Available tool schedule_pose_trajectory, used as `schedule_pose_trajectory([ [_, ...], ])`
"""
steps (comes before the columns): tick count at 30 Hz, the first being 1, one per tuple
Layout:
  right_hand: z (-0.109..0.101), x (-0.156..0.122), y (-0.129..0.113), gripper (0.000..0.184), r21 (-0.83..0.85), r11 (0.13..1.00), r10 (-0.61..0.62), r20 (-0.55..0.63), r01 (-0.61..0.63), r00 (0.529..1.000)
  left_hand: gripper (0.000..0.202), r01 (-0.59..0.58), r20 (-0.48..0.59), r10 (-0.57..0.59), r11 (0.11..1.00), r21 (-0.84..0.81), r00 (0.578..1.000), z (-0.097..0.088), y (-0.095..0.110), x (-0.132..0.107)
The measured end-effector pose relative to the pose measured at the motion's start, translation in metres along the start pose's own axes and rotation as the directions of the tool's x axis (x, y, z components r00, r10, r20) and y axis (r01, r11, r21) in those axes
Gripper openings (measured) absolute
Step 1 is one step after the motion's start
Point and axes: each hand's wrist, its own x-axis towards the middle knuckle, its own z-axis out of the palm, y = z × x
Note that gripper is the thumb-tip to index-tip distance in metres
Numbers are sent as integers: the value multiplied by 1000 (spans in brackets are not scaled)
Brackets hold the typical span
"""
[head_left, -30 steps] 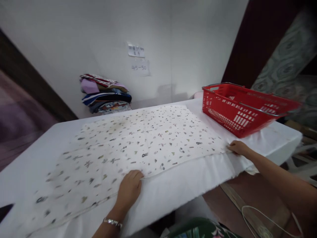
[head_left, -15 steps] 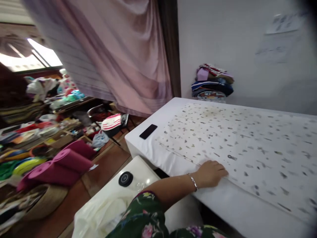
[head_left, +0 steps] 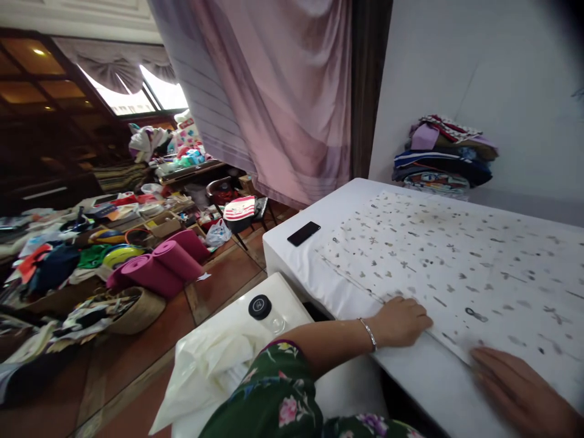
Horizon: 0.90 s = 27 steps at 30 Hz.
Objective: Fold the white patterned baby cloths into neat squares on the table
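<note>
A white cloth with small dark prints (head_left: 456, 255) lies spread flat over a white-covered table (head_left: 319, 267). My left hand (head_left: 401, 321), a bracelet on its wrist, rests on the cloth's near edge with the fingers curled over the hem. My right hand (head_left: 515, 383) lies flat on the same edge at the lower right, fingers stretched out and blurred by motion.
A black phone (head_left: 303, 233) lies at the table's left end. Folded clothes (head_left: 444, 155) are stacked against the wall. A white box with a round black lid (head_left: 260, 306) and a plastic bag (head_left: 214, 371) stand below. Pink rolled mats (head_left: 155, 271) and clutter fill the floor at left.
The view has swung left from the red basket to the table's left end. My left hand stays on the hem; my right hand has slid along the edge toward it.
</note>
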Motion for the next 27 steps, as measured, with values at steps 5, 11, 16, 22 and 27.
schedule_pose_trajectory([
  [5,29,50,-31,42,-29,993,-107,183,114,977,18,19,-7,-19,997,-76,1000,-18,-39,-30],
  [11,32,83,-64,37,-9,996,-84,247,89,965,21,288,2,-290,948,-138,957,-48,-104,-67],
  [16,41,101,-76,32,-31,996,-68,298,81,952,19,269,88,-258,953,-140,962,-51,-132,-76],
  [22,50,109,-78,35,-80,994,-53,287,79,957,22,162,161,-140,977,-135,977,-53,-140,-75],
  [27,50,108,-79,34,-81,992,-79,243,101,967,25,108,171,-99,993,-45,980,-47,-143,-74],
])
